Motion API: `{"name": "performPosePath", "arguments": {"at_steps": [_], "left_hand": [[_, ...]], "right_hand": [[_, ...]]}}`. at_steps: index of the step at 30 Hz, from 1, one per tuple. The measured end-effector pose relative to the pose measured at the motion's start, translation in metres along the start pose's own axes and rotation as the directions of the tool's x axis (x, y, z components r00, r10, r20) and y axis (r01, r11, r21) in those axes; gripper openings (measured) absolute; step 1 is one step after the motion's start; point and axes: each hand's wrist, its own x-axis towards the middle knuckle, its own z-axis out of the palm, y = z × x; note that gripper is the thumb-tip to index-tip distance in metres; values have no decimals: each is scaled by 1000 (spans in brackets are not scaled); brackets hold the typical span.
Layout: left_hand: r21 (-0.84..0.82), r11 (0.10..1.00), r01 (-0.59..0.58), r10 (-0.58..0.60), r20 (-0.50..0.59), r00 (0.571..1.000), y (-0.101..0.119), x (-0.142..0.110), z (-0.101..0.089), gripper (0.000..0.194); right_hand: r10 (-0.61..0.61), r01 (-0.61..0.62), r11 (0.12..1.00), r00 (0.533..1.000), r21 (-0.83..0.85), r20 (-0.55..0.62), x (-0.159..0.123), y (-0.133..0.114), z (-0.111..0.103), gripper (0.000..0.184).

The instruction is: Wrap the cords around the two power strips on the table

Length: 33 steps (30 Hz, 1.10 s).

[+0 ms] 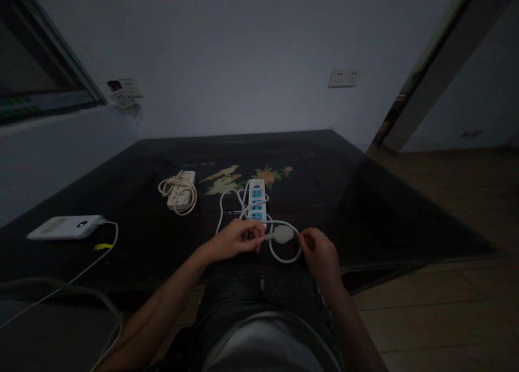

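A white power strip with blue sockets lies on the dark table, its white cord looped loosely over and around it. In front of the strip is the cord's pale plug. My left hand is closed, pinching the cord just left of the plug. On the other side my right hand is closed with its fingertips at the cord loop right of the plug. The dim light blurs the fine detail at the fingertips.
Further left lies a second power strip wrapped in its own cord. A white power bank with a cable sits near the table's left side. The dark table has a bird-and-flower picture. Wall sockets are above it.
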Motion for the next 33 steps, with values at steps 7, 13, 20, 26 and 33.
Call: {"name": "performPosePath", "arguments": {"at_steps": [7, 13, 20, 26, 33], "left_hand": [[-611, 760, -222, -90, -438, 895, 1, 9, -18, 25], [-671, 688, -278, -160, -513, 843, 13, 22, -33, 18], [-731, 658, -182, -224, -420, 879, 29, 54, -39, 24], [-716, 666, -210, -180, -428, 886, 37, 110, -45, 19], [-631, 658, -410, -148, -643, 752, 12, 182, -78, 21]], "right_hand": [[-9, 9, 999, 1000, -32, 14, -2, 1, 4, 17], [-71, 71, 996, 997, 49, 4, 4, 0, -2, 17], [-205, 220, 972, 963, -77, 173, 45, -40, 3, 21], [16, 96, 966, 905, -241, 425, 96, -73, 37, 51], [109, -79, 994, 847, -79, 520, 142, -66, 72, 66]]}}
